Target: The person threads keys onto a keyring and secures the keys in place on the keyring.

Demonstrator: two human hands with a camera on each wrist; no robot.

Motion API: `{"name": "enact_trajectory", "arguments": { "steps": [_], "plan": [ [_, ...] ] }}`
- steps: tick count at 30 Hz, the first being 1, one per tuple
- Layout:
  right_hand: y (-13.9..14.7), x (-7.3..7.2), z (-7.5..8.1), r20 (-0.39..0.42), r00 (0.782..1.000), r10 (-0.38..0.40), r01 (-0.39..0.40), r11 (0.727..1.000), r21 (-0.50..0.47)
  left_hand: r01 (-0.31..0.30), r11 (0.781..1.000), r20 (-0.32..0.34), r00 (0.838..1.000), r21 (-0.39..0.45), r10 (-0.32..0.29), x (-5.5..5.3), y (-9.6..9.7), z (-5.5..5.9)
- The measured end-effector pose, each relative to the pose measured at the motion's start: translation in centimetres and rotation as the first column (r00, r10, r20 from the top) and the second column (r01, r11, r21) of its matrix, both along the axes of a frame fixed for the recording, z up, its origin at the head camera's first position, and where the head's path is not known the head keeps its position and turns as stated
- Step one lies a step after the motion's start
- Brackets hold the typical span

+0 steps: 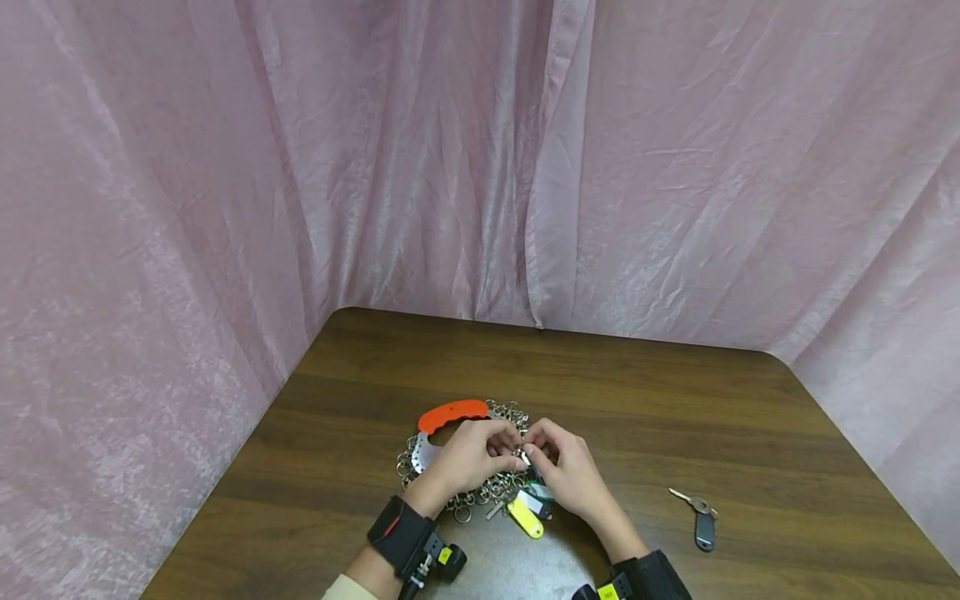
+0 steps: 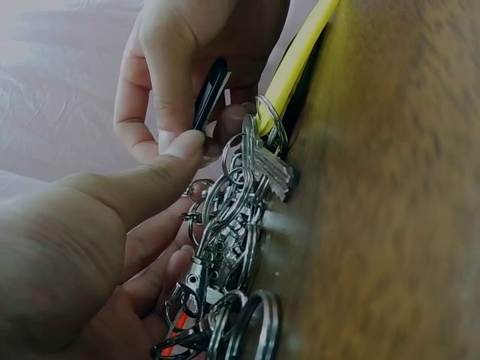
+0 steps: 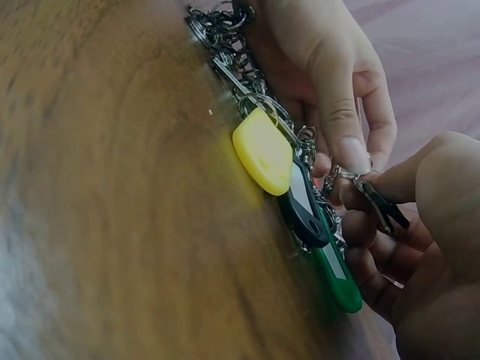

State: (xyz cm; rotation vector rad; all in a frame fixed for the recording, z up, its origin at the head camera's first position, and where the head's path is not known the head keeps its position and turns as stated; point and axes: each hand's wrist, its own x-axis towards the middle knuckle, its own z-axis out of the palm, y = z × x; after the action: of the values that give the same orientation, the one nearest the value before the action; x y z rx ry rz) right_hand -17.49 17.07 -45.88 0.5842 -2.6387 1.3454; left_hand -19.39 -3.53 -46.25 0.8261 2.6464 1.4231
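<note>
Both hands meet over a pile of metal rings and clasps (image 1: 510,412) on the table. My left hand (image 1: 471,457) pinches a small metal ring (image 3: 346,174) between thumb and fingers. Close beside it, my right hand (image 1: 572,471) pinches a black key tag (image 2: 211,94) that meets the ring at the left fingertips. A yellow key tag (image 3: 262,152), another black tag with a white label (image 3: 306,217) and a green tag (image 3: 341,281) lie at the pile's near side. A key (image 2: 271,171) hangs among the rings by the yellow tag.
An orange grip (image 1: 453,412) on a grey metal piece (image 1: 424,452) lies at the pile's left. Off to the right, a key with a dark grey tag (image 1: 705,529) lies apart on the wooden table (image 1: 360,358). Pink curtains (image 1: 450,167) hang behind.
</note>
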Motion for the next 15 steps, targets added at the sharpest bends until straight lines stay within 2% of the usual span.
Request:
{"name": "enact_trajectory", "arguments": {
  "steps": [4, 15],
  "plan": [
    [0.09, 0.0, -0.1, 0.002, 1.0, 0.011, -0.011, 1.0, -0.008, 0.016, 1.0, 0.014, 1.0, 0.009, -0.016, 0.1, 0.06, 0.05],
    [0.07, -0.05, 0.1, -0.007, 0.999, 0.043, -0.043, 0.999, -0.011, 0.016, 1.0, -0.029, 0.999, 0.006, -0.016, -0.12, 0.05, -0.11]
  ]
}}
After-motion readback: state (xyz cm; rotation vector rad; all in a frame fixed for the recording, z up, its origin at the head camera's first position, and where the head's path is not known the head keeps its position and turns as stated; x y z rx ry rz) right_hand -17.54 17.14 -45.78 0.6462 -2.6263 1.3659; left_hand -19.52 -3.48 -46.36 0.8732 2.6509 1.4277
